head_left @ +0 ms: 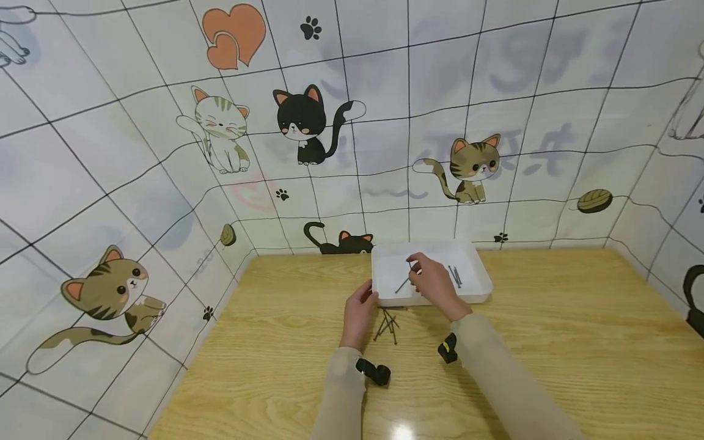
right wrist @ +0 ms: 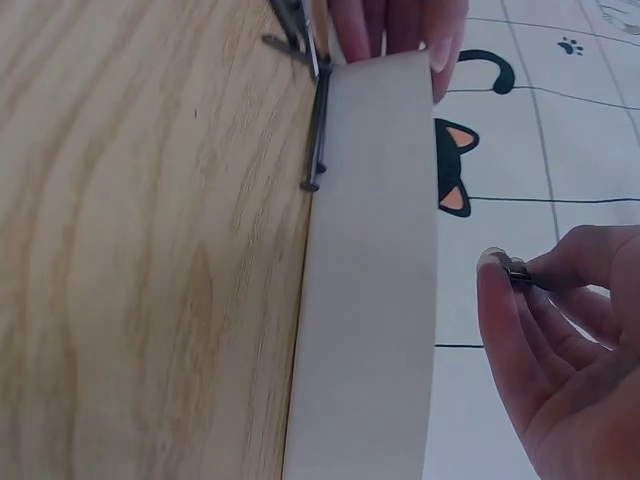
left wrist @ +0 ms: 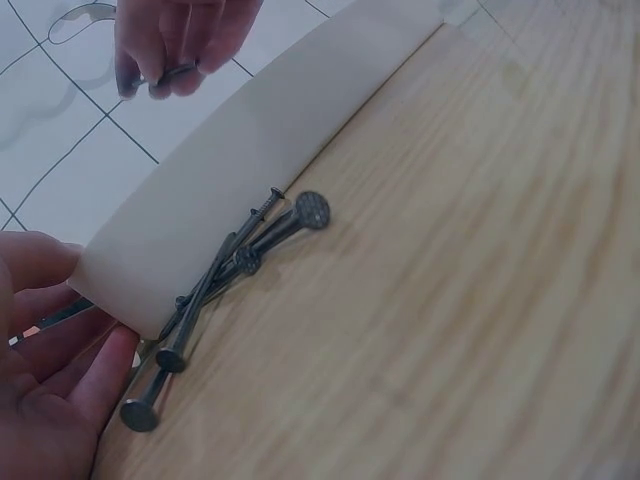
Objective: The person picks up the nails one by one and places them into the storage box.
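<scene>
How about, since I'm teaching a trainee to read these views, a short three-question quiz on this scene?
1. Which hand pinches a nail above the white tray?
2. In the head view, which corner of the tray is being touched? A: near right. B: near left. C: far right.
3. True or false: every nail is inside the tray.

Key:
1. The right hand.
2. B, by the left hand.
3. False: several nails lie on the table.
</scene>
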Demonstrator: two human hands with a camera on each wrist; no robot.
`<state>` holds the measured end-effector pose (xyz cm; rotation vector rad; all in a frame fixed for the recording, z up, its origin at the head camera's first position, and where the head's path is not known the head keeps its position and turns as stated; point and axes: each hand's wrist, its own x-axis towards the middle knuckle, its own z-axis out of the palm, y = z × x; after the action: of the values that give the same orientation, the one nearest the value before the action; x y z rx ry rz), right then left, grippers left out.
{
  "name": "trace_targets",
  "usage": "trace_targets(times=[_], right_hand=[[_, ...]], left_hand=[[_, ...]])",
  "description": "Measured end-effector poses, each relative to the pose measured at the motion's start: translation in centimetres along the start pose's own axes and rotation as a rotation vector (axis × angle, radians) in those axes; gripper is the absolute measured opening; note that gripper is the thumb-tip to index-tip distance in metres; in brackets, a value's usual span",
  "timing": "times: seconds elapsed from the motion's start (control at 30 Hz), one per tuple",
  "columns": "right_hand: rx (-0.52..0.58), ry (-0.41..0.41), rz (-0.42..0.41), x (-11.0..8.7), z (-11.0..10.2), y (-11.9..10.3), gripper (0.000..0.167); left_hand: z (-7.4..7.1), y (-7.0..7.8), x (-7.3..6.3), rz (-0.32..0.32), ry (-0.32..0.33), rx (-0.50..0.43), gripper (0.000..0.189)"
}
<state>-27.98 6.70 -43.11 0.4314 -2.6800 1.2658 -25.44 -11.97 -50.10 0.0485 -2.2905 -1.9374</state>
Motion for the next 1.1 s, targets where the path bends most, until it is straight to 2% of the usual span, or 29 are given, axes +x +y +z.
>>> trace_targets(times=[0.23, 0.43, 0.63, 0.77, 0.83, 1.0, 1.07, 1.1], right_hand=[[-0.051, -0.018, 0.014, 2.1, 0.0, 0.8, 0.032], [-0.062, -0.061, 0.077, 3.6, 0.6, 1.6, 0.033], [-0.113, -0.100, 0.148, 4.0, 1.1, 2.5, 0.034], [-0.132, -0.120, 0.161, 4.0, 1.0, 2.9, 0.034], [-0.138, -0.120, 0.155, 4.0, 1.0, 3.1, 0.033], [-0.146, -0.119, 0.156, 4.4, 1.3, 3.6, 0.033], [-0.160, -0.121, 0.163, 4.6, 1.4, 3.7, 0.033], [-0.166, -0.123, 0.167, 4.7, 1.4, 3.8, 0.033]], left_hand=[[0.0, 0.0, 0.2, -0.007, -0.002, 0.004, 0.041], [-0.1, -0.1, 0.4, 0.009, 0.002, -0.003, 0.040], [0.0, -0.4, 0.2, -0.011, -0.004, 0.010, 0.041], [0.1, -0.5, 0.1, -0.004, -0.009, -0.005, 0.041], [0.0, 0.3, -0.3, -0.001, -0.016, -0.013, 0.041], [0.0, 0.1, 0.0, 0.001, -0.009, -0.008, 0.041], [0.1, -0.8, 0.6, 0.010, 0.001, -0.003, 0.040], [0.1, -0.8, 0.6, 0.012, 0.001, -0.004, 0.040]])
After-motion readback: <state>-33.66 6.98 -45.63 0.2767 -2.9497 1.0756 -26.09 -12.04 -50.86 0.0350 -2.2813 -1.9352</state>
